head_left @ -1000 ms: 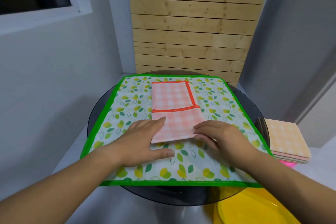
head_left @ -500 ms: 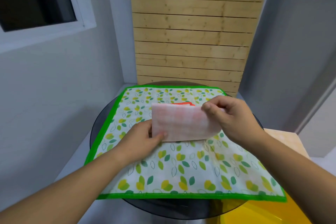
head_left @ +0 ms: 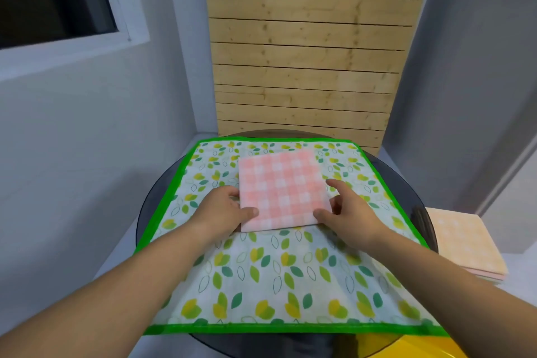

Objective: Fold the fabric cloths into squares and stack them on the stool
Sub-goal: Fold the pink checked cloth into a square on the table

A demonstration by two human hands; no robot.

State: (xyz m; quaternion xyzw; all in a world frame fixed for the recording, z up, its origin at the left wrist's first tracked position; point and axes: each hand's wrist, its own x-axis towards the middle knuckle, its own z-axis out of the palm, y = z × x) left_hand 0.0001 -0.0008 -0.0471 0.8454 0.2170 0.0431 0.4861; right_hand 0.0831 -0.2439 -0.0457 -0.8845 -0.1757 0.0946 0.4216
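A pink checked cloth [head_left: 283,190] lies folded into a square on the leaf-patterned mat [head_left: 279,279]. My left hand [head_left: 223,209] grips its left edge, thumb on top near the front left corner. My right hand [head_left: 345,212] grips its right edge, thumb on the front right corner and index finger along the side. At the right, lower than the table, sits a stack of folded peach and pink checked cloths [head_left: 462,247]; the stool under it is hidden.
The mat with a green border covers a round dark glass table [head_left: 151,197]. A yellow tub [head_left: 383,347] shows under the table's front right edge. A wooden slat panel [head_left: 305,52] stands behind, grey walls on both sides.
The front half of the pink cloth was lifted and folded away from me over the red-edged half. It now lies flat as a square, with both hands at its side edges.
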